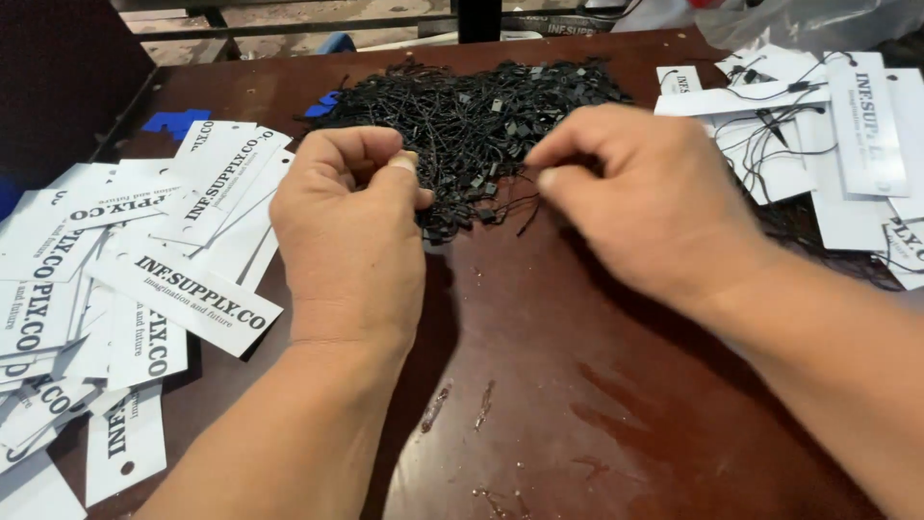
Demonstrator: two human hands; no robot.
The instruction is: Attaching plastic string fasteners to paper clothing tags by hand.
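- Surface: a dark reddish-brown bench (577, 385), its finish scratched and worn near the front edge.
- Centre rear: a heap of black string fasteners (472, 116) with small black locking ends, lying loose and tangled on the bench.
- Left hand (351, 226): at the near edge of the heap, back of the hand upward. Fingers curled in, thumb pressed to forefinger in a narrow pinch on a thin black strand; the exact strand cannot be traced into the heap.
- Right hand (640, 197): at the near right edge of the heap, close to the left hand but apart from it. Fingers bent inward and drawn close, tips meeting on black strands at the heap's edge.
- Left side: a spread of white paper tags (183, 289) with black print, overlapping, each with a small punched hole; no strings seen on them.
- Right rear: a second group of strung white tags (818, 125), with black strings threaded through them, well apart from the left spread.
- Rear left: small blue pieces (173, 122) lying on the bench behind the tags.
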